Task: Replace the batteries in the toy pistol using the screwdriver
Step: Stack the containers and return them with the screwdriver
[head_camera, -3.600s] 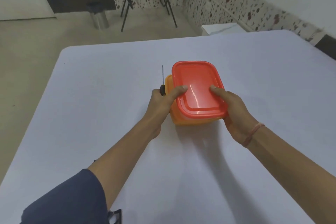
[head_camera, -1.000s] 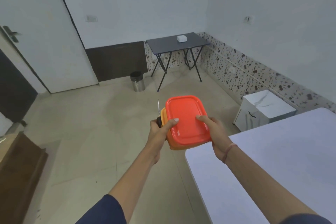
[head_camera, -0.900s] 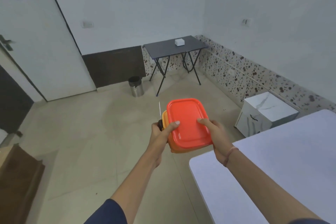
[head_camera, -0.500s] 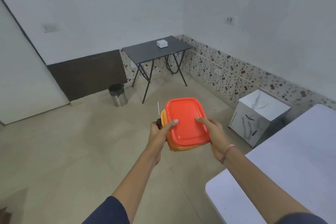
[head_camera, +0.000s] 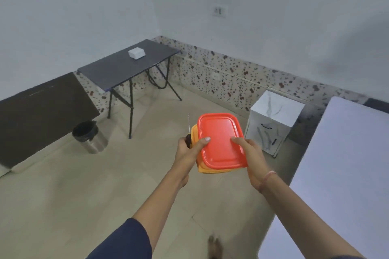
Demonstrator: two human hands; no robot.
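Orange plastic clasped on both sides. On the near-left edge of the lidded container (head_camera: 207,169), left hand (head_camera: 187,154) wrapped round the wall, thumb laid flat on the red lid (head_camera: 221,141). Pinned in the same grip, against the box's left side, a screwdriver (head_camera: 188,142), dark handle in the fist and thin shaft pointing up and away. Looks like a way of carrying tool and box together without freeing a hand. On the near-right edge, right hand (head_camera: 253,160) curled likewise, thumb on top, fingers underneath and out of sight, a thin band (head_camera: 267,176) at the wrist. Presses the lid down and holds the box level, probably to stop the contents sliding.

No sign of the toy pistol or the batteries anywhere. Possibly shut inside the container, though impossible to tell through the opaque lid.

Held in mid-air over the beige tiled floor (head_camera: 63,195), apart from every surface. Off to the right, the pale edge of a white table (head_camera: 347,174). Beyond the box, a small marble-patterned cabinet (head_camera: 277,109) against the speckled skirting. Farther off to the left, a steel bin (head_camera: 92,141) and a grey folding table (head_camera: 117,69) with a small white box (head_camera: 136,53) on top. Below, a bare foot (head_camera: 214,248) and a dark blue sleeve (head_camera: 126,242).

Judging by all this, no further than the fetching stage: lid on, no screw touched. Next, most likely, setting the container down somewhere flat and lifting the lid.
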